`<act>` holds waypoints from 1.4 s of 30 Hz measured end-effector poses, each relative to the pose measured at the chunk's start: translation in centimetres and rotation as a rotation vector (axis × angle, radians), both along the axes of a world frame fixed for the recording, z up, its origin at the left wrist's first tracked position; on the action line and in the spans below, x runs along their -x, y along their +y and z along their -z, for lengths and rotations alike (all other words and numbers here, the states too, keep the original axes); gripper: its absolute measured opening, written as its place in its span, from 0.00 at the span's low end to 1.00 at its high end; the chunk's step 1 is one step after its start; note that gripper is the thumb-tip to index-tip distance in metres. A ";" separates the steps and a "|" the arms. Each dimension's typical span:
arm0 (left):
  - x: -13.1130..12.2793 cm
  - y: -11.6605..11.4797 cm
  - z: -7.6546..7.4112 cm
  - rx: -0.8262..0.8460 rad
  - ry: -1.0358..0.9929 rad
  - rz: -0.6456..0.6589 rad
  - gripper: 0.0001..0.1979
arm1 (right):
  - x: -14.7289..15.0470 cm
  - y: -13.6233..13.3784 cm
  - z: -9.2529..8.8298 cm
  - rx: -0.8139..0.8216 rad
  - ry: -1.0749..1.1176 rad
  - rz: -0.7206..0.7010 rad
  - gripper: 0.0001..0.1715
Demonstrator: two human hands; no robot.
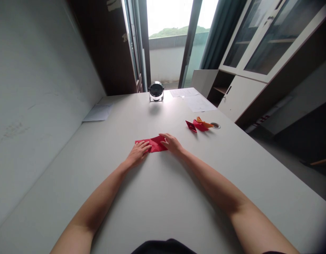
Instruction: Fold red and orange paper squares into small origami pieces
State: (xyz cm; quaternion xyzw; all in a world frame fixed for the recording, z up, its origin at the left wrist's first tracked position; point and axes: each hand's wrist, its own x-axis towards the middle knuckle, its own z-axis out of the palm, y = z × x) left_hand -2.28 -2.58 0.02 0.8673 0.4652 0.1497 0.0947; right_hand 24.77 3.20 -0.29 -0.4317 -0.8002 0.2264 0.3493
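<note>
A creased sheet of red paper (156, 144) lies on the white table (157, 197), wider than it is deep. My left hand (139, 151) rests flat on its left part, fingers stretched out over the paper. At the right end is my right hand (172, 143), its thumb and fingers apart around the paper's edge. Part of the sheet is hidden under both hands. To the right stand folded paper pieces: a small red one (191, 126), another red one (201, 125) and an orange one (205, 123) touching it.
A round black and silver device (156, 91) stands near the table's far edge. White papers lie at the back right (198, 103) and back left (98, 112). Beside the folded pieces is a round cable hole (216, 125). A wall runs along the left side.
</note>
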 end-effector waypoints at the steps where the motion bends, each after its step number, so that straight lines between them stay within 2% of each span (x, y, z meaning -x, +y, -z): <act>1: 0.0 0.1 0.1 0.003 0.000 0.002 0.23 | 0.1 -0.1 -0.1 0.004 0.017 -0.020 0.29; 8: 0.1 0.1 0.1 -0.009 -0.022 0.008 0.23 | 0.7 -0.9 -0.4 0.072 0.034 -0.096 0.42; 10: 0.1 0.2 0.1 -0.014 -0.022 0.007 0.23 | 0.8 -0.9 -0.3 0.088 0.046 -0.115 0.43; 12: 0.1 0.2 0.1 -0.015 -0.026 0.006 0.23 | 0.9 -0.9 -0.2 0.100 0.056 -0.147 0.39; 16: 0.2 0.2 0.1 -0.012 -0.030 -0.008 0.25 | 1.2 -1.0 -0.3 0.077 0.043 -0.241 0.24; 22: 0.3 0.3 0.2 -0.004 -0.036 -0.049 0.26 | 1.2 -1.4 -1.1 0.076 0.016 -0.385 0.15; 28: 0.2 0.3 0.1 -0.057 0.002 -0.028 0.23 | 1.5 -1.5 -1.3 0.000 -0.006 -0.426 0.14; 33: -0.2 -0.2 -1.1 -0.083 0.026 -0.026 0.19 | 1.5 -1.4 -1.1 -0.050 -0.082 -0.367 0.14; 38: -0.7 -0.5 -2.2 -0.020 0.031 0.016 0.19 | 1.4 -1.5 -1.0 -0.060 -0.112 -0.329 0.12; 42: -0.8 -0.5 -2.2 0.004 -0.022 0.044 0.20 | 1.4 -1.4 -0.8 -0.084 -0.127 -0.319 0.10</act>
